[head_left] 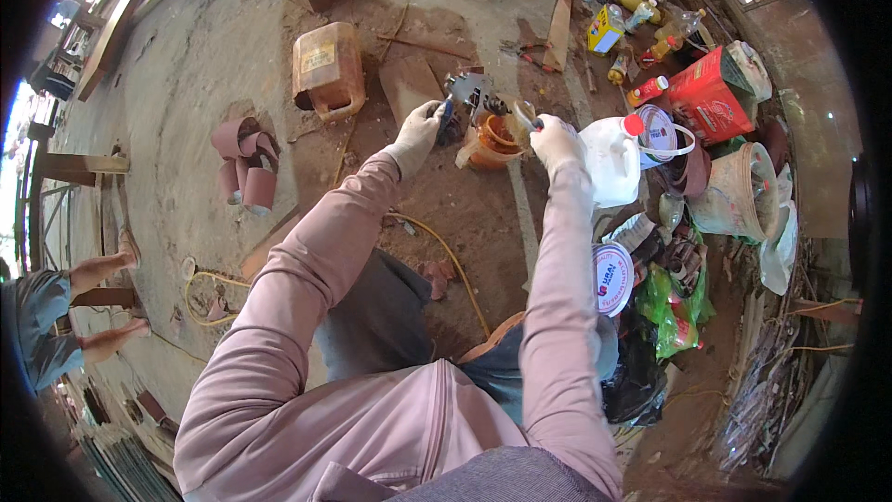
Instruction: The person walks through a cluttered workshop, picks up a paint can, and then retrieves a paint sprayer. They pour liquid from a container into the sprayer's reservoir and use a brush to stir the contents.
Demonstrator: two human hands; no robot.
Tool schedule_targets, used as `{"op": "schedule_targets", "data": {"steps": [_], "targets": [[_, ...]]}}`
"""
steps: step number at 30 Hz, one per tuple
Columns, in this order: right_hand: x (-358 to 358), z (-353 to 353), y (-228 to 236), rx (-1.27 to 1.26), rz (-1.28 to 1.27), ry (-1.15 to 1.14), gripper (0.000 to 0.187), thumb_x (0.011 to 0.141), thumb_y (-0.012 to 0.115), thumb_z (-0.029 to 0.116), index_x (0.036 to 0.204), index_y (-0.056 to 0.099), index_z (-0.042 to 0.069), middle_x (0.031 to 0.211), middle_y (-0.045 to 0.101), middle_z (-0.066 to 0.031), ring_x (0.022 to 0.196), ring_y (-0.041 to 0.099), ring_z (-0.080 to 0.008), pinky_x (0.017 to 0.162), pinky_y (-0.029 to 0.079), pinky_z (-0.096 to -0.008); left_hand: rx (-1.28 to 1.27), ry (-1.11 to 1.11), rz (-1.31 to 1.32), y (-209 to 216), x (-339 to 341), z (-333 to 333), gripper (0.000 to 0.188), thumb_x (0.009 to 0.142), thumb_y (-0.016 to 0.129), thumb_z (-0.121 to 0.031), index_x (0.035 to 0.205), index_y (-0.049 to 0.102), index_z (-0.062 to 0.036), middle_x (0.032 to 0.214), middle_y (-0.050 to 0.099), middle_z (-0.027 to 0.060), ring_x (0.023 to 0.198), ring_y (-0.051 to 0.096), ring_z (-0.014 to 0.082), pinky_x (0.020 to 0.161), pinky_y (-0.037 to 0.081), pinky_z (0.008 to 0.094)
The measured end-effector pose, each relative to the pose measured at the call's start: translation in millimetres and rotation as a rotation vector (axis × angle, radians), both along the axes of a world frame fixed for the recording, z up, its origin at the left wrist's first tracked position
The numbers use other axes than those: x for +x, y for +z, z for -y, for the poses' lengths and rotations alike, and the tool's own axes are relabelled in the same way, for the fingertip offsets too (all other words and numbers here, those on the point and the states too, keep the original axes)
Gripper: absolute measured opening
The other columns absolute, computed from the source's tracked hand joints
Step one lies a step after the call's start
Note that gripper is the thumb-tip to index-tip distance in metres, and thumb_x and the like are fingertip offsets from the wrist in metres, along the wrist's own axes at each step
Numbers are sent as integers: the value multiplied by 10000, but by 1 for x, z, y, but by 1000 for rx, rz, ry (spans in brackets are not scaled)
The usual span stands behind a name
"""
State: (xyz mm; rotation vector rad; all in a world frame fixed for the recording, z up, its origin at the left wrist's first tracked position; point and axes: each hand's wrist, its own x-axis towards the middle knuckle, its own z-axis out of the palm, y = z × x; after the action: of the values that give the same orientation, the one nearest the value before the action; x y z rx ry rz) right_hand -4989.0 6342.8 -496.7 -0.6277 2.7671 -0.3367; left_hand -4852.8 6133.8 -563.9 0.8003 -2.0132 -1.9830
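My left hand (417,137), in a pale glove, is closed around a blue-handled scraper (467,88) with a broad grey metal blade. My right hand (557,141), gloved too, grips a small tool with a pale, flat end (525,115); its exact kind is unclear. Both tools are held close together over an orange-brown stained cut container (492,148) on the ground. What lies between the tools is too small to make out. Just right of my right hand stands a white jug (611,164) with a red cap.
A stained plastic jerrycan (328,71) lies ahead left, with sandpaper strips (247,164) nearer. To the right are a red tin (712,96), a bucket (734,191), several bottles and a round white lid (613,277). A yellow cord (450,249) crosses the ground. Another person's legs (98,305) show far left.
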Motion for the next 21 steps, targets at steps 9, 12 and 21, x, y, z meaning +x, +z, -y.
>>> {"op": "schedule_targets", "data": {"steps": [9,12,21], "targets": [[104,1,32,-351,-295,-206,365,899,485,238,1229,533,89,789,679,-201,730,673,-375,657,533,-487,-573,-63,128,45,7,-42,197,914,538,-199,1072,497,-90,881,626,148,851,626,314,756,466,406],[51,19,8,-481,-288,-185,305,872,498,220,1115,600,68,859,672,-226,820,660,-388,736,513,-489,-770,-122,4,47,9,-46,240,897,539,-256,1099,473,-145,922,640,157,899,619,383,756,467,469],[72,17,6,-504,-179,-299,357,853,512,229,1154,603,61,973,675,-205,913,649,-375,809,500,-476,-967,-343,25,45,16,-40,217,899,549,-211,1099,524,-131,986,640,146,925,620,369,738,490,445]]}}
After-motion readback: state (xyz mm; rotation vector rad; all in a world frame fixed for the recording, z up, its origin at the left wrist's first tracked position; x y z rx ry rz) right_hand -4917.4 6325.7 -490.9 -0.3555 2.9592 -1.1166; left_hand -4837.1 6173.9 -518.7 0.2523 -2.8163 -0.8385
